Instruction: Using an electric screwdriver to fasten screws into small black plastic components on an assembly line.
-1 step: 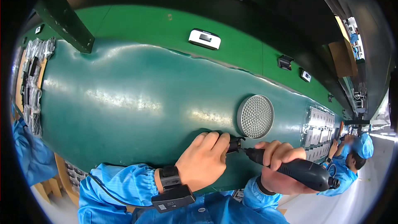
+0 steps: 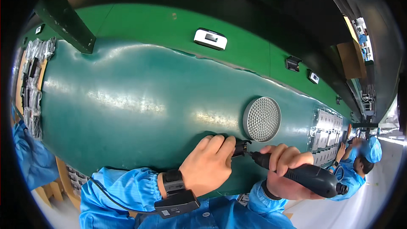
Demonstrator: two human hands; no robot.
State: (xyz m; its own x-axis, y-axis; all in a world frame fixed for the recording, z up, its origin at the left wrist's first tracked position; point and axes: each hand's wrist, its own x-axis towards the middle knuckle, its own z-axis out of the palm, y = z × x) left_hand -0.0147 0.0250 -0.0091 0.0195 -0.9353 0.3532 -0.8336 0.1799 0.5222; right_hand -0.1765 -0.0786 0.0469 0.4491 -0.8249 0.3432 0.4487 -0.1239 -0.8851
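My left hand (image 2: 208,162) is closed around a small black plastic housing (image 2: 241,148), which it holds down on the green mat. Most of that part is hidden under my fingers. A black electric screwdriver (image 2: 311,178) lies in the grip of my right hand (image 2: 292,169), tilted so its tip points left at the housing's open end. The bit reaches the end of the housing; whether it touches a screw is too small to tell. Just beyond both hands stands a round grey dish (image 2: 262,119) with a dimpled, studded inside.
White-and-black devices (image 2: 210,39) and an open black case (image 2: 292,63) sit on the green conveyor belt (image 2: 144,23) behind the mat. At right is a clear tray of pale parts (image 2: 326,133); at far left, plastic-wrapped parts (image 2: 34,85). A co-worker (image 2: 358,165) sits at right.
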